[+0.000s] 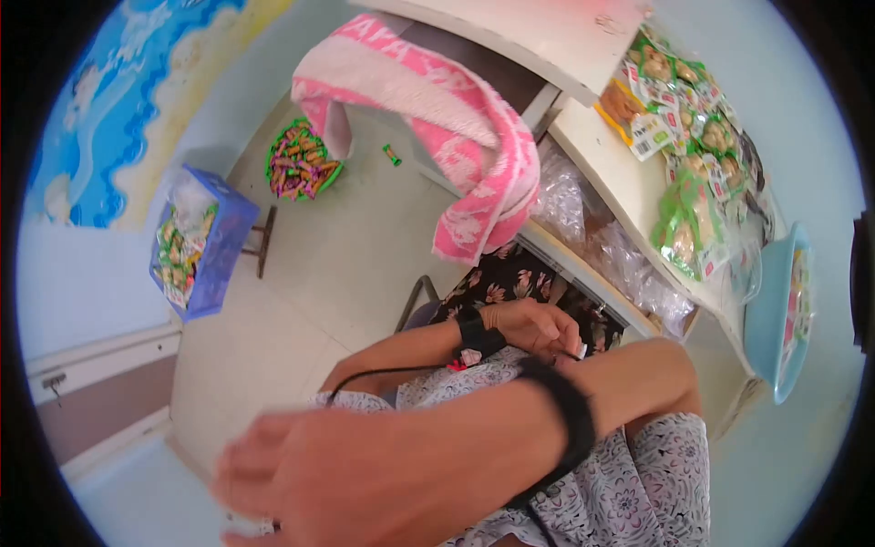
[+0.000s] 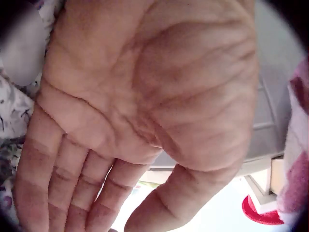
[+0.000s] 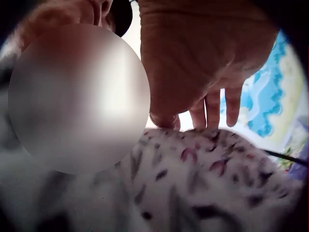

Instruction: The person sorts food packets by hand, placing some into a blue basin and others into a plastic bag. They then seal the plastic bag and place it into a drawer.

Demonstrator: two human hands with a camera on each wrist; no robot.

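Observation:
My forearms cross over my lap in the head view. The right arm comes in from the right, and the right hand (image 1: 319, 474), blurred by motion, spreads its fingers at lower left. In the right wrist view this hand (image 3: 207, 63) has straight fingers and holds nothing, close over the patterned clothing (image 3: 217, 169). Beyond the right forearm, the left hand (image 1: 533, 325) lies over the lap below the drawer. Its palm (image 2: 145, 96) faces the left wrist camera, bare, with fingers loosely extended. Black straps (image 1: 478, 333) circle both wrists, and a black cable (image 1: 383, 371) runs beside them.
A pink and white towel (image 1: 456, 118) drapes near the table. Packaged food (image 1: 688, 210) lies on the white tabletop (image 1: 592, 146), above an open drawer with plastic bags (image 1: 629, 273). A blue basin (image 1: 775, 319), blue crate (image 1: 223, 242) and green basket (image 1: 337, 173) stand around.

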